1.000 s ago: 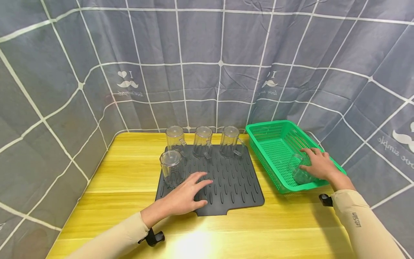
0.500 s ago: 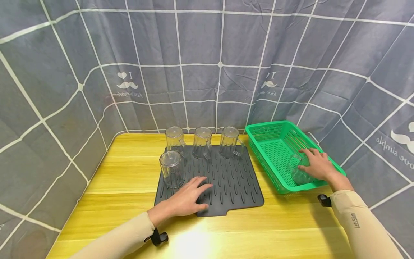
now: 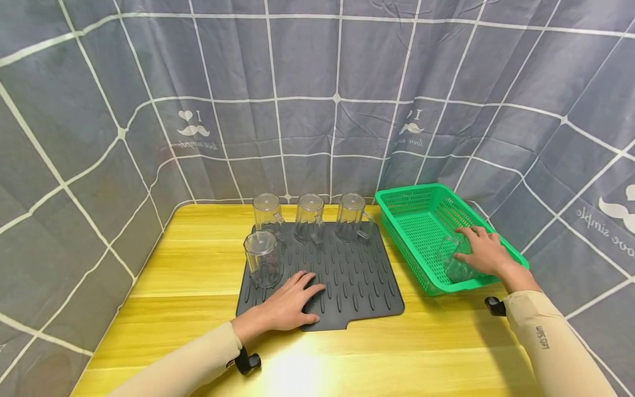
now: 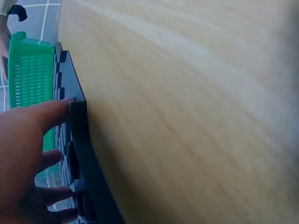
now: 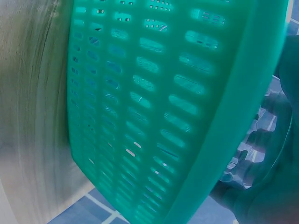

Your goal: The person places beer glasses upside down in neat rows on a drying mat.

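My left hand [image 3: 290, 306] rests on the front of a black ribbed drying mat [image 3: 354, 275], fingers spread and holding nothing. In the left wrist view its thumb touches the edge of the mat. Inside a green plastic basket [image 3: 404, 249] at the right, my right hand [image 3: 486, 253] grips a clear glass mug [image 3: 455, 269] that lies tilted. The basket's wall hides part of this mug [image 5: 250, 161] in the right wrist view. Near my left hand a glass mug [image 3: 263, 262] stands upside down on the mat's left side.
Along the mat's back edge stand three more upturned mugs, a left one [image 3: 267, 212], a middle one [image 3: 310, 218] and a right one [image 3: 351, 218]. A grey checked curtain [image 3: 307, 127] encloses the yellow wooden table [image 3: 193, 264] at the back and sides.
My left hand has shifted slightly right and settled lower on the mat. My right hand and the mug in it have edged slightly left inside the basket.
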Available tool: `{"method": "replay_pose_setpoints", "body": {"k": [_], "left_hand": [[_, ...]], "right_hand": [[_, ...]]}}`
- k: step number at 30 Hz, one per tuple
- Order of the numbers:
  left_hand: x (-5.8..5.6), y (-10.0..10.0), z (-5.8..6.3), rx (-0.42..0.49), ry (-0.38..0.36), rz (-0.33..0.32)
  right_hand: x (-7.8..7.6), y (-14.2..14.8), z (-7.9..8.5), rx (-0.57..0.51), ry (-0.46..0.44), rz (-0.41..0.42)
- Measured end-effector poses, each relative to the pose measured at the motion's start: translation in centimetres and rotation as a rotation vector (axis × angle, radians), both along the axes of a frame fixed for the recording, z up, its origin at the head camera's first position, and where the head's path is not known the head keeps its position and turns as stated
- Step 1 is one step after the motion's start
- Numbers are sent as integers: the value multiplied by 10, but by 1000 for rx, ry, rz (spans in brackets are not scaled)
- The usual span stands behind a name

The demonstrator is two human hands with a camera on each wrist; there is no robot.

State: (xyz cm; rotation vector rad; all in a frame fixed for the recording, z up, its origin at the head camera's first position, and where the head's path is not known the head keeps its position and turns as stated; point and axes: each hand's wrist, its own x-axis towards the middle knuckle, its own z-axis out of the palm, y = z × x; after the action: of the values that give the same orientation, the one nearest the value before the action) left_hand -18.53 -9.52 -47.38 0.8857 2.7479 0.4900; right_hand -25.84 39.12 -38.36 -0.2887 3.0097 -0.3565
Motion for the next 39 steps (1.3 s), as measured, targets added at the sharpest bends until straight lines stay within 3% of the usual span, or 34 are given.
{"method": "replay_pose_setpoints", "body": {"k": [14,25,33,39], "left_hand": [[-2,2,3,10,-49,27],[-2,3,3,7,-53,25],[-2,2,3,19,-52,19],[-2,2,4,25,-47,12]], "right_hand": [[2,-2,2,-8,42,55],[-2,0,2,-95,110,100],[-7,-4,12,-207,228,164],[-8,-9,25,-252,201,135]]}}
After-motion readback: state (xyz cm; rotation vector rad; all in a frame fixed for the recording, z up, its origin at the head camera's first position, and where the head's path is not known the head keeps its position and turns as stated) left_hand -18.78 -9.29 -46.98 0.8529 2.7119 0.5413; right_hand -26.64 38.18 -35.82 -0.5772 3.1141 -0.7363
